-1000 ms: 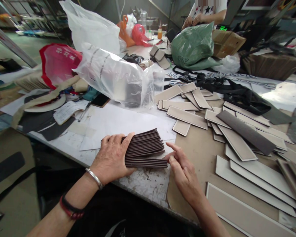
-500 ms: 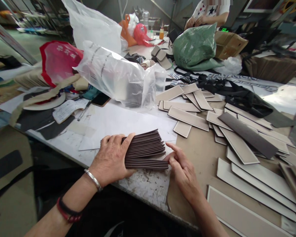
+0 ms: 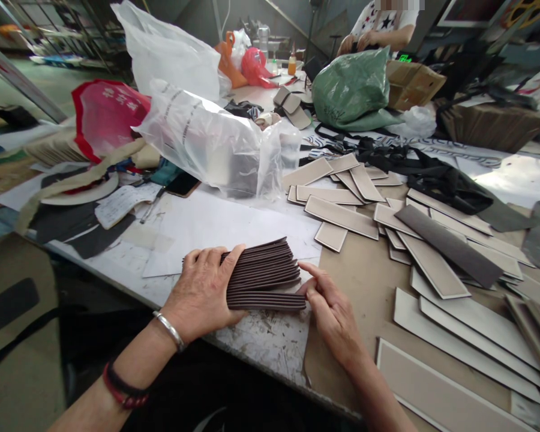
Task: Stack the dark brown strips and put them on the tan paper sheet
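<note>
A stack of dark brown strips sits at the near edge of the table, edges showing, with a wedge-shaped gap parting a thick bundle from a thinner one nearest the person. At its nine o'clock, the left hand grips the end, fingers close together over the top and thumb curled around the near side. At four o'clock is the right hand, index finger extended toward the thick bundle and thumb by the thinner bundle's tip; whether it pinches any strip is hard to tell. White paper lies at twelve o'clock, with a clear plastic bag beyond and a phone toward ten. Tan strips overlap at two o'clock, one grey strip across them. Farther off, at one o'clock, stands a green bag.
</note>
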Available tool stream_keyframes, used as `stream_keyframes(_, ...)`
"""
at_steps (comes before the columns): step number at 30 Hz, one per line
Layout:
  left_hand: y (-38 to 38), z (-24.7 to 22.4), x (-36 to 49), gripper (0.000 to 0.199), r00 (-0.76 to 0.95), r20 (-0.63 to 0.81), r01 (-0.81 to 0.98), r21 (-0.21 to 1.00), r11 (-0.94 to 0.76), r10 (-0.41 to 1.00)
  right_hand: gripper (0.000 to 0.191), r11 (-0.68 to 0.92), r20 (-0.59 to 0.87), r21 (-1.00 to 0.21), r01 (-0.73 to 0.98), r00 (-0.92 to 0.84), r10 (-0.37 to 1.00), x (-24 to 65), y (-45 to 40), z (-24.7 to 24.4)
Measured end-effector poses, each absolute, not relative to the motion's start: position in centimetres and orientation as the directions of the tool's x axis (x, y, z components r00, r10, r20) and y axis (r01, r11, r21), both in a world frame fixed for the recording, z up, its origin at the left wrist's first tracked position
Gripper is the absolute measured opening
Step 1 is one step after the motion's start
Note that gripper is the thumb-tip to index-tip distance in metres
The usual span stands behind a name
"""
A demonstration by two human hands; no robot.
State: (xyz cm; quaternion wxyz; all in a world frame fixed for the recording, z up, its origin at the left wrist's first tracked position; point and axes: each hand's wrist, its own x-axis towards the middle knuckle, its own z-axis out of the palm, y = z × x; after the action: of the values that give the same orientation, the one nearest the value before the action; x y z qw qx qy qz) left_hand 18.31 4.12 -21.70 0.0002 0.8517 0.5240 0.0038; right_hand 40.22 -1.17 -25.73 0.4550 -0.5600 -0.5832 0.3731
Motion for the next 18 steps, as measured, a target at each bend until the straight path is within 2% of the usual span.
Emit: stream_keyframes(18, 4.15, -21.75, 18.37, 0.092, 0.453, 0.029, 0.891, -0.004, -0.454, 0.891, 0.034, 0.087, 0.108, -0.942, 0.323, 0.047, 0.993, 40.15, -1.27, -25.82)
